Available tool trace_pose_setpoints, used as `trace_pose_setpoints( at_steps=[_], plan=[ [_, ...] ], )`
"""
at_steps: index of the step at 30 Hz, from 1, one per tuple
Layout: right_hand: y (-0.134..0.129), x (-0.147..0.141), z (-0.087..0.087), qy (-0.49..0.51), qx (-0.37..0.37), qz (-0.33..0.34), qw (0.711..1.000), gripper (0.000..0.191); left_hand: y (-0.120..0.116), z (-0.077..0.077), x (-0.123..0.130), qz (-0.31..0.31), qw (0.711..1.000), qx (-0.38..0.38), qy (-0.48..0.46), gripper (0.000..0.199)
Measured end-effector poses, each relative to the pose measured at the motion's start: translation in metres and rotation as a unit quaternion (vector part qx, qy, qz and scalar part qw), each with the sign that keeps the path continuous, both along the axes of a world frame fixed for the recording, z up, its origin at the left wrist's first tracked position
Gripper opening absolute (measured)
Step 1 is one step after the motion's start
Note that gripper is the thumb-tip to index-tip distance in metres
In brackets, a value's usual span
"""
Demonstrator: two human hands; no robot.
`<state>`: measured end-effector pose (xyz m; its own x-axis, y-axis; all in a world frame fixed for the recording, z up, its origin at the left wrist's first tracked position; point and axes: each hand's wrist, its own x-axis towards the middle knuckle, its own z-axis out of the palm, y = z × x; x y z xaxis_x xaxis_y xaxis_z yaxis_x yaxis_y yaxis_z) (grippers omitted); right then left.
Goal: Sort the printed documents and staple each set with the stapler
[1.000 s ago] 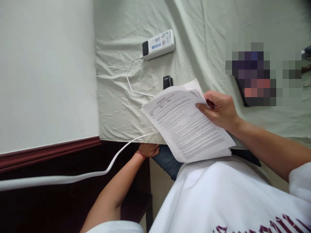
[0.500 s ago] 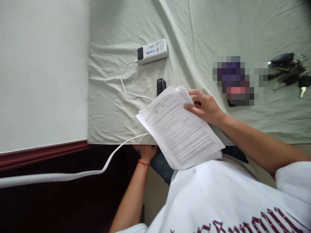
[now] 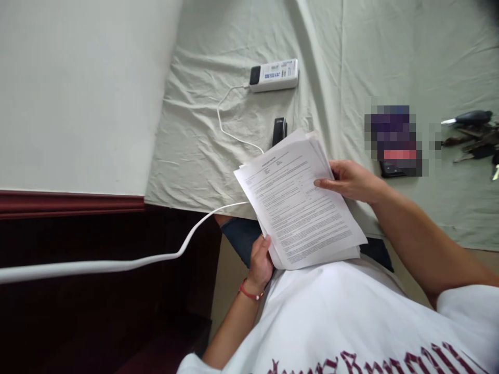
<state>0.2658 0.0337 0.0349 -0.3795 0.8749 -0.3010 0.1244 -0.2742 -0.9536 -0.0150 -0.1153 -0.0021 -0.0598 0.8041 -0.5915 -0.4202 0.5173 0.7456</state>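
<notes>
Paper stack [image 3: 300,208] = printed sheets, held over near edge of pale green cloth [image 3: 195,150]; stack's lower end is by wht shirt [image 3: 331,317]. R hand [image 3: 356,179] is at stack's R edge: thumb on top sheet, other fingers tucked behind, so pinching the sheets. L hand [image 3: 260,265], w/ red bracelet [image 3: 251,295], is at stack's lower L edge, thumb touching it; other fingers mostly hidden, can't tell if they grip. Blk device [image 3: 278,131] pokes out just past stack's far edge, partly hidden by it. Pwr bank [image 3: 275,75] lies farther beyond stack, label up, w/ thin wht cord [image 3: 219,119] plugged into its L end & running back to stack's far L edge. Thick wht cable [image 3: 97,266] comes in from L, visible as far as stack's L side. To R of stack, past R hand: phone [image 3: 393,169], mostly pixelated; farther R, keys [image 3: 477,132]. Jeans [image 3: 237,239] show just L of stack.
</notes>
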Motion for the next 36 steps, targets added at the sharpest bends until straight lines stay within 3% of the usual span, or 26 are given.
trace_pose_setpoints(
  at_steps=[3, 6, 10, 13, 15, 17, 19, 23, 26, 28, 32, 36],
  plan=[
    [-0.012, 0.001, 0.009, 0.048, -0.055, -0.010, 0.997, 0.034, 0.008, 0.012, 0.004, -0.059, 0.996, 0.021, 0.071, 0.045],
    [-0.022, 0.007, 0.021, 0.095, -0.040, -0.101, 0.990, 0.037, 0.027, 0.025, 0.011, -0.085, 0.986, 0.089, 0.114, 0.041],
    [-0.023, 0.014, 0.053, 0.120, 0.088, -0.265, 0.953, 0.029, 0.075, 0.049, 0.019, -0.132, 0.954, 0.208, 0.169, 0.038],
    [-0.018, 0.013, 0.083, 0.127, 0.210, -0.325, 0.914, 0.028, 0.118, 0.071, 0.024, -0.139, 0.920, 0.308, 0.200, 0.042],
    [-0.015, 0.012, 0.094, 0.123, 0.256, -0.343, 0.895, 0.034, 0.142, 0.083, 0.023, -0.159, 0.889, 0.366, 0.226, 0.041],
    [-0.014, 0.014, 0.091, 0.112, 0.274, -0.345, 0.891, 0.039, 0.158, 0.089, 0.020, -0.173, 0.862, 0.409, 0.246, 0.042],
    [-0.015, 0.020, 0.078, 0.098, 0.277, -0.313, 0.903, 0.036, 0.166, 0.087, 0.014, -0.167, 0.849, 0.428, 0.260, 0.048],
    [-0.020, 0.030, 0.042, 0.047, 0.223, -0.149, 0.962, 0.027, 0.165, 0.070, 0.010, -0.159, 0.867, 0.405, 0.241, 0.056],
    [-0.025, 0.025, 0.029, 0.011, 0.193, -0.170, 0.966, 0.044, 0.157, 0.058, 0.017, -0.168, 0.889, 0.368, 0.217, 0.050],
    [-0.027, 0.018, 0.030, -0.021, 0.186, -0.186, 0.964, 0.052, 0.154, 0.056, 0.024, -0.158, 0.893, 0.361, 0.216, 0.044],
    [-0.025, 0.005, 0.048, -0.008, 0.207, -0.219, 0.954, 0.040, 0.159, 0.065, 0.030, -0.123, 0.877, 0.409, 0.220, 0.040],
    [-0.021, 0.005, 0.066, 0.019, 0.267, -0.275, 0.924, 0.038, 0.172, 0.072, 0.022, -0.096, 0.850, 0.463, 0.232, 0.053]
  ],
)
